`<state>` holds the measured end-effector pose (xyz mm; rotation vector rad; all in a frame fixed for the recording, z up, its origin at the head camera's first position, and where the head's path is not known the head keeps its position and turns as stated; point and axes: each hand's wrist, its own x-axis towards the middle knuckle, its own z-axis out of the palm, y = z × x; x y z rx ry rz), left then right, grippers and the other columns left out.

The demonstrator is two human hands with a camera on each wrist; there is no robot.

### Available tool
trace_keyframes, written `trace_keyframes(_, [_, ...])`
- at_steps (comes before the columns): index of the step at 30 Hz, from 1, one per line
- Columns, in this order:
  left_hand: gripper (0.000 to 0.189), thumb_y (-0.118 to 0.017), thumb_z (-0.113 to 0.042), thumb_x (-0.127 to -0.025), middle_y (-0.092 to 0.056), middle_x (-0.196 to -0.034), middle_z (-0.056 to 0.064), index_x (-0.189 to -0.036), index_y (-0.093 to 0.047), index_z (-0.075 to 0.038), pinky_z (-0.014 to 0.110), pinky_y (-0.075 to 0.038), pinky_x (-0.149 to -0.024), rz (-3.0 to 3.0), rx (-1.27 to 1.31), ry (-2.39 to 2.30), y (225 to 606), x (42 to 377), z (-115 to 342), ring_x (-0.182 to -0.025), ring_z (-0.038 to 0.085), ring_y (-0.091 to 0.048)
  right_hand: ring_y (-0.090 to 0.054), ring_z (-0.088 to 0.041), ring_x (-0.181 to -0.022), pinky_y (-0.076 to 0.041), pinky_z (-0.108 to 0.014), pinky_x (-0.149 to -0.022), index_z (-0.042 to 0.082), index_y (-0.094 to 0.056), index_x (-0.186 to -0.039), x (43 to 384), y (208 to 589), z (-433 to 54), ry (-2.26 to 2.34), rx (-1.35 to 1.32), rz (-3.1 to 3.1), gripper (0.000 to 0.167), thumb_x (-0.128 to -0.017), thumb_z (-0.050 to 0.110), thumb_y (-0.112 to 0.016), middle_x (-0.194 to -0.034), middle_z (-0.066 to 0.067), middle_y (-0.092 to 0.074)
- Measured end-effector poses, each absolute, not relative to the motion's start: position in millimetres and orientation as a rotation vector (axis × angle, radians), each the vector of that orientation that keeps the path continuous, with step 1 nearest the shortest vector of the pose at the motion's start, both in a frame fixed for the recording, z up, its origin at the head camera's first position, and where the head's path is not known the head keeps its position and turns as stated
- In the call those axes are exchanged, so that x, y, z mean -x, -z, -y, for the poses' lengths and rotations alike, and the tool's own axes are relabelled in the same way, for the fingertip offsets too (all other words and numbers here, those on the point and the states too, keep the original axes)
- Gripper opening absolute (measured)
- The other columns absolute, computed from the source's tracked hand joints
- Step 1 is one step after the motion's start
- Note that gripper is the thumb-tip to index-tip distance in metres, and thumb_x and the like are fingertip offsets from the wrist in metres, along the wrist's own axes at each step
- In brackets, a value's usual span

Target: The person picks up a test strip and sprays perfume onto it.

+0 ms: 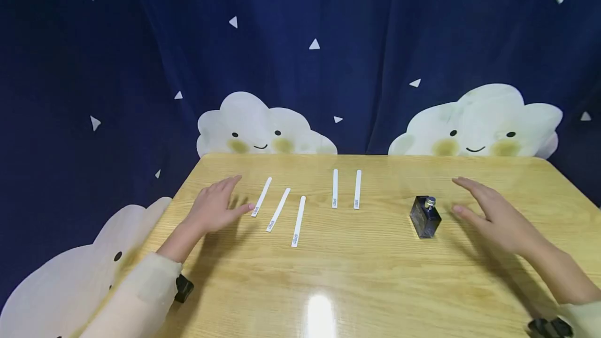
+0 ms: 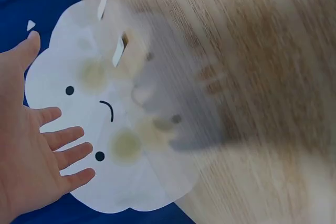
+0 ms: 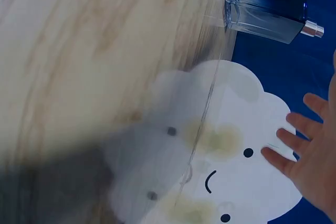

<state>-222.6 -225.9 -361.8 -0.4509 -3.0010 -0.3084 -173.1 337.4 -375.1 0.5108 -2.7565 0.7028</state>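
Observation:
My left hand [image 1: 216, 206] hovers over the left side of the table with its fingers stretched out and nothing in them. Its thumb tip overlaps the lower end of the leftmost white paper strip [image 1: 264, 192] in the head view. Two more slanted paper strips [image 1: 279, 209] lie just right of that one. Farther back, two upright-lying strips [image 1: 335, 186] sit side by side near the middle. On the right stands a dark blue glass perfume bottle [image 1: 424, 218] with a bare silver sprayer [image 3: 313, 29]. Beside it, my right hand [image 1: 500, 223] is held with fingers extended, apart from the bottle.
The wooden table [image 1: 375, 275] has a glossy top that reflects a bright light near the front. A dark blue curtain [image 1: 281, 56] with white triangles and smiling clouds hangs behind and to the left, right at the table's edges.

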Motion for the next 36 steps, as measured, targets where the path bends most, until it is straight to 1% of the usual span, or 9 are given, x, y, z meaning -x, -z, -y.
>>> trace_keyframes(1, [0.08,-0.056,-0.055,-0.089,-0.043,-0.148,0.02,-0.149,-0.032,-0.007,0.062,-0.033,-0.107,3.006,0.444,0.323,364,223,226,-0.136,0.043,-0.04,-0.035,-0.051,-0.133,-0.013,-0.024,-0.122,0.008,-0.035,-0.147,173,377,-337,-0.731,-0.532,2.753,0.059,-0.095,0.023,-0.059,-0.146,-0.029,-0.039])
trace_keyframes(3, [0.078,-0.056,-0.053,-0.09,-0.045,-0.146,0.021,-0.147,-0.034,-0.005,0.063,-0.034,-0.106,3.019,0.422,0.341,366,225,226,-0.134,0.043,-0.042,-0.034,-0.041,-0.138,-0.013,-0.009,-0.114,0.01,-0.033,-0.148,173,378,-337,-0.759,-0.556,2.754,0.059,-0.096,0.021,-0.058,-0.146,-0.027,-0.04])
trace_keyframes(6, [0.072,-0.054,-0.051,-0.093,-0.047,-0.143,0.023,-0.145,-0.038,-0.003,0.064,-0.035,-0.103,3.063,0.395,0.349,369,230,225,-0.131,0.045,-0.044,-0.034,-0.015,-0.14,-0.024,-0.004,-0.101,0.013,-0.031,-0.15,174,380,-336,-0.78,-0.587,2.748,0.062,-0.095,0.019,-0.059,-0.145,-0.025,-0.043])
trace_keyframes(8, [0.071,-0.051,-0.051,-0.094,-0.048,-0.143,0.023,-0.144,-0.038,-0.003,0.064,-0.035,-0.104,3.11,0.369,0.35,369,235,225,-0.131,0.045,-0.044,-0.032,0.007,-0.133,-0.028,-0.003,-0.091,0.016,-0.031,-0.15,175,379,-334,-0.812,-0.597,2.737,0.065,-0.093,0.017,-0.062,-0.143,-0.024,-0.045])
trace_keyframes(11, [0.069,-0.049,-0.05,-0.096,-0.049,-0.141,0.024,-0.144,-0.039,-0.002,0.062,-0.037,-0.104,3.173,0.343,0.36,369,241,223,-0.129,0.045,-0.046,-0.032,0.022,-0.121,-0.031,-0.002,-0.085,0.014,-0.033,-0.149,177,380,-329,-0.905,-0.637,2.693,0.072,-0.087,0.01,-0.069,-0.141,-0.019,-0.047])
trace_keyframes(14, [0.067,-0.048,-0.048,-0.097,-0.049,-0.14,0.025,-0.143,-0.039,-0.001,0.059,-0.039,-0.104,3.213,0.31,0.405,368,246,220,-0.128,0.044,-0.047,-0.035,0.023,-0.116,-0.034,-0.002,-0.085,0.014,-0.035,-0.148,178,381,-324,-0.966,-0.665,2.665,0.081,-0.079,0.006,-0.076,-0.143,0.003,-0.047])
trace_keyframes(18, [0.065,-0.048,-0.045,-0.097,-0.05,-0.139,0.026,-0.142,-0.04,0.002,0.057,-0.04,-0.104,3.235,0.273,0.477,367,250,217,-0.128,0.043,-0.048,-0.039,0.021,-0.117,-0.037,-0.002,-0.086,0.015,-0.036,-0.148,179,384,-320,-1.019,-0.721,2.647,0.088,-0.073,0.003,-0.081,-0.138,0.03,-0.038])
trace_keyframes(26, [0.062,-0.049,-0.039,-0.098,-0.048,-0.141,0.027,-0.141,-0.04,0.005,0.054,-0.04,-0.106,3.253,0.268,0.629,368,254,210,-0.129,0.042,-0.047,-0.041,0.017,-0.122,-0.038,-0.001,-0.089,0.01,-0.035,-0.147,183,385,-315,-1.096,-0.828,2.611,0.095,-0.066,-0.001,-0.084,-0.141,0.027,-0.04])
trace_keyframes(36, [0.054,-0.052,-0.034,-0.097,-0.057,-0.131,0.025,-0.132,-0.05,0.006,0.05,-0.045,-0.101,3.24,0.267,0.642,376,257,201,-0.121,0.039,-0.054,-0.043,0.016,-0.121,-0.038,-0.002,-0.09,0.011,-0.045,-0.141,189,389,-309,-1.095,-0.843,2.65,0.082,-0.069,0.004,-0.083,-0.136,0.03,-0.046])
